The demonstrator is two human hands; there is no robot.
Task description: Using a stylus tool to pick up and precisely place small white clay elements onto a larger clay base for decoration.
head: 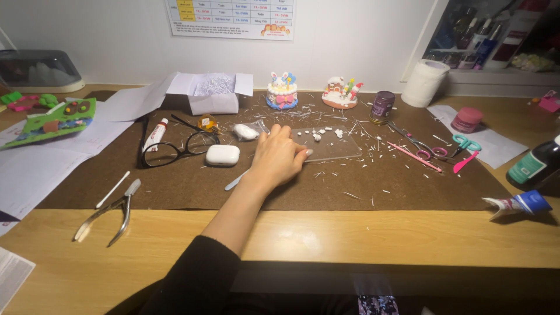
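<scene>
My left hand (277, 156) lies palm down on the left edge of a clear plastic sheet (335, 149), fingers pointing away from me, thumb on the right. Several small white clay bits (318, 135) are scattered on the sheet just past the fingers. A thin pale tool (234, 182) pokes out from under the wrist; whether the hand grips it is unclear. A white earbud case (222, 154) and a white clay lump (245, 132) sit just left of the hand. My right hand is out of view.
On the brown mat (175, 195) lie black glasses (175, 150), a glue tube (156, 134), scissors (423, 146) and pink tools (415, 156). Behind stand a white box (213, 93), two clay cake miniatures (282, 91), a purple jar (382, 107). Metal nippers (108, 217) lie front left.
</scene>
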